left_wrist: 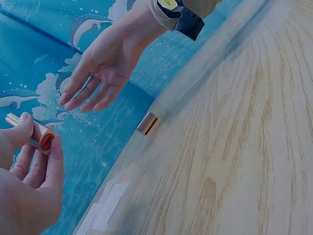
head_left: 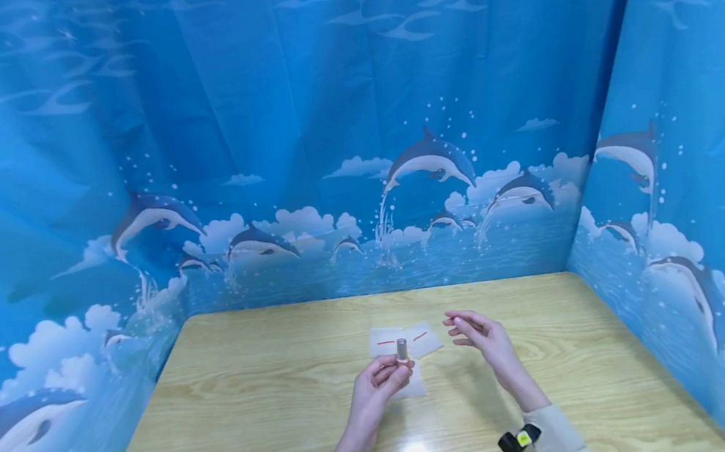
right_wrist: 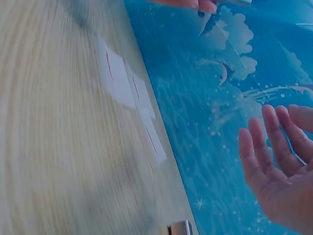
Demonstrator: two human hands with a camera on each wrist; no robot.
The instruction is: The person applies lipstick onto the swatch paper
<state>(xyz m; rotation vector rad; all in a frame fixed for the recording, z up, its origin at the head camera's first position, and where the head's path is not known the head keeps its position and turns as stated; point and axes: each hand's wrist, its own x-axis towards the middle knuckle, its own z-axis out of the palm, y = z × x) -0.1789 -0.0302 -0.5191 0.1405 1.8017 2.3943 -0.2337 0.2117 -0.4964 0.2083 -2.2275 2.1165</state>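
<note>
My left hand (head_left: 370,398) pinches a lipstick (head_left: 402,348) between thumb and fingers, its metallic tube pointing up above the papers. In the left wrist view the lipstick (left_wrist: 39,132) shows a pinkish metallic body with a red round end. Off to the right, my right hand (head_left: 491,345) hovers over the table, fingers loosely extended and holding nothing. White paper pieces (right_wrist: 120,76) bearing short red strokes lie on the table, partly hidden behind the left hand in the head view. A copper-coloured cap (left_wrist: 147,123) rests on the table beyond the papers.
The wood-grain table (head_left: 255,399) is bordered at the back and sides by blue curtains (head_left: 324,112) printed with dolphins and waves. A black strap with a yellow tag (head_left: 521,440) is worn at my right wrist.
</note>
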